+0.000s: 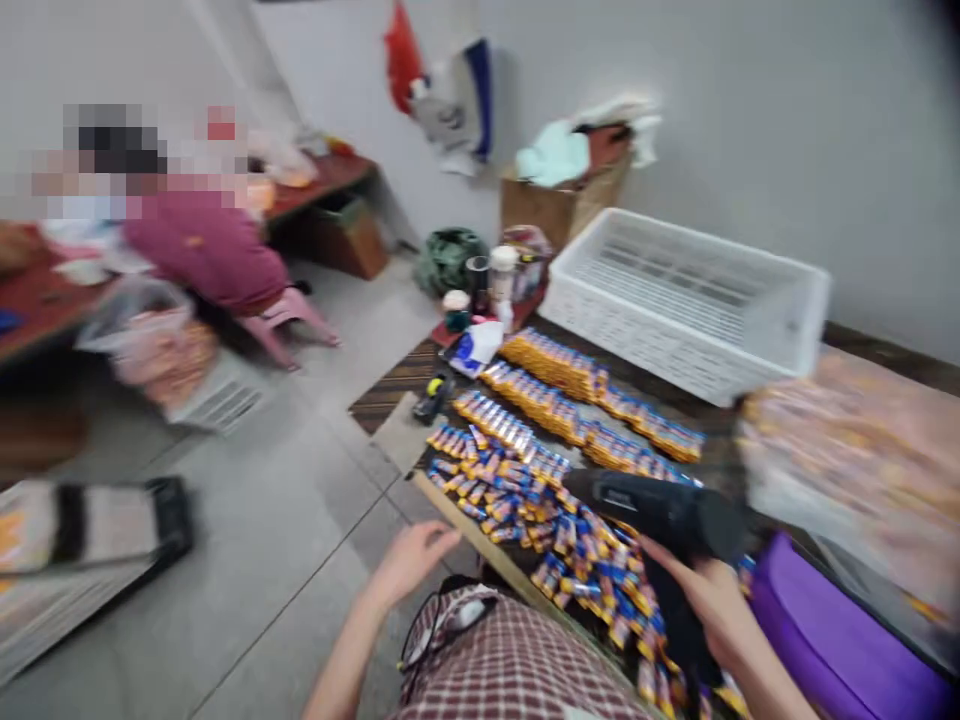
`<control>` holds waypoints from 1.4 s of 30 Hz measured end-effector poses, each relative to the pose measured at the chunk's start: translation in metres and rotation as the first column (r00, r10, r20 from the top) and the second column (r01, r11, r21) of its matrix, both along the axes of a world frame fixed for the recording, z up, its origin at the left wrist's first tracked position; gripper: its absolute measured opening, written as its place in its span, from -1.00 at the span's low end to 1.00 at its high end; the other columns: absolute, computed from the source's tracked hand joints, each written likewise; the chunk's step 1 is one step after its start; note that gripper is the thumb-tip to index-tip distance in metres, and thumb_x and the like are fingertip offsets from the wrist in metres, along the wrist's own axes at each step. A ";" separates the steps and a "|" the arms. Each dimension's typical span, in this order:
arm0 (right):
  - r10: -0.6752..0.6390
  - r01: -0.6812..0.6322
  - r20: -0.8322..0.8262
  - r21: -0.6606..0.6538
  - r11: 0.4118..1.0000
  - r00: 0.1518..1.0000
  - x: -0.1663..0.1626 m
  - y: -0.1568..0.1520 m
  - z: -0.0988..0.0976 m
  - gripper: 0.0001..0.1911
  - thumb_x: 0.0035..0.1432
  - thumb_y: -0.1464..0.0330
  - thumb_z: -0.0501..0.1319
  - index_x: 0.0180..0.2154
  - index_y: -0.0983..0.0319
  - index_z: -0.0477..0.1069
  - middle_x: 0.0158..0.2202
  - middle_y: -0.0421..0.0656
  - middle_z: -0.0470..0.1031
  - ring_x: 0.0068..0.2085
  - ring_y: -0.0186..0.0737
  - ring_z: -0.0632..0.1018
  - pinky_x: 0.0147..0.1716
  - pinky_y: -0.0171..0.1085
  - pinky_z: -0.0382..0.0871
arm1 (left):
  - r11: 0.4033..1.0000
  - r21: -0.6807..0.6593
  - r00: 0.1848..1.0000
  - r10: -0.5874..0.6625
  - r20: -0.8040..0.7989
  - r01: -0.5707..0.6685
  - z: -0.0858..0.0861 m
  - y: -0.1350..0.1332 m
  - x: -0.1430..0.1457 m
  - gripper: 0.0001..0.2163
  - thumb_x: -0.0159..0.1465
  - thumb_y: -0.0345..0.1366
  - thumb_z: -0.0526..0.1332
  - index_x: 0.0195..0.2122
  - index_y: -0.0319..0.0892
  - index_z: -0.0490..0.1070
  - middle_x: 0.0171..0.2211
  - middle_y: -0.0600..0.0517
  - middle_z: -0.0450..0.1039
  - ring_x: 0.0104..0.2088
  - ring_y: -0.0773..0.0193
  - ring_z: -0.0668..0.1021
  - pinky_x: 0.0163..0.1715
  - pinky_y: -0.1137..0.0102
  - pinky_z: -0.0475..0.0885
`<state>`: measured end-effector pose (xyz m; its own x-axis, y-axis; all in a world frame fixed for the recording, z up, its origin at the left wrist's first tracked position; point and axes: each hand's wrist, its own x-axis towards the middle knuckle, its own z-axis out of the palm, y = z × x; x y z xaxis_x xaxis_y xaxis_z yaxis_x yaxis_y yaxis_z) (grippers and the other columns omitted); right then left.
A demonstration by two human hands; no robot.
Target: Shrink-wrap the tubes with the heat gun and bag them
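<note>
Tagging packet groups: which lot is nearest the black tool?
The loose jumbled pile right beside the black tool in the right hand; the neat rows lie farther off, toward the white basket.

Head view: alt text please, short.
The right hand grips a black gun-shaped tool over a table covered with small blue-and-orange packets, some in rows; the left hand rests open at the table edge. A white basket sits behind.
</note>
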<state>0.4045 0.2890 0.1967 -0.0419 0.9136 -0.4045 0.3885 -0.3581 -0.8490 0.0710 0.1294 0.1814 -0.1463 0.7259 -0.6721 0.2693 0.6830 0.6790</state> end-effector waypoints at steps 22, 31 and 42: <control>-0.268 0.270 0.040 -0.061 0.961 0.963 0.077 -0.015 0.008 -0.48 -0.15 0.12 0.34 -0.17 0.31 0.47 -0.21 -0.03 0.56 -0.23 0.03 0.55 -0.32 -0.14 0.45 | 0.666 -0.464 0.477 -0.744 -0.467 0.584 -0.052 0.041 -0.025 -0.56 0.23 -0.20 0.05 0.09 -0.29 0.26 -0.02 -0.24 0.43 0.01 0.06 0.47 -0.07 0.28 0.34; -0.150 0.122 -0.217 -0.138 0.983 0.964 0.067 -0.014 -0.004 -0.56 -0.10 0.15 0.31 -0.18 0.25 0.45 -0.34 -0.11 0.58 -0.43 -0.13 0.54 -0.46 -0.21 0.43 | 0.653 -0.333 0.480 -0.740 -0.472 0.680 -0.021 0.075 0.063 -0.57 0.21 -0.20 0.10 0.10 -0.21 0.25 0.04 -0.14 0.39 0.07 0.13 0.41 0.02 0.37 0.26; -0.217 0.218 -0.023 0.063 0.974 0.976 0.180 -0.009 -0.023 -0.52 -0.14 0.18 0.34 -0.15 0.27 0.47 -0.10 -0.05 0.53 -0.01 0.07 0.46 0.04 0.00 0.24 | 0.592 -0.477 0.428 -0.803 -0.415 0.649 -0.023 0.045 0.128 -0.56 0.20 -0.21 0.09 0.09 -0.25 0.27 -0.03 -0.20 0.45 0.00 0.04 0.47 -0.09 0.30 0.33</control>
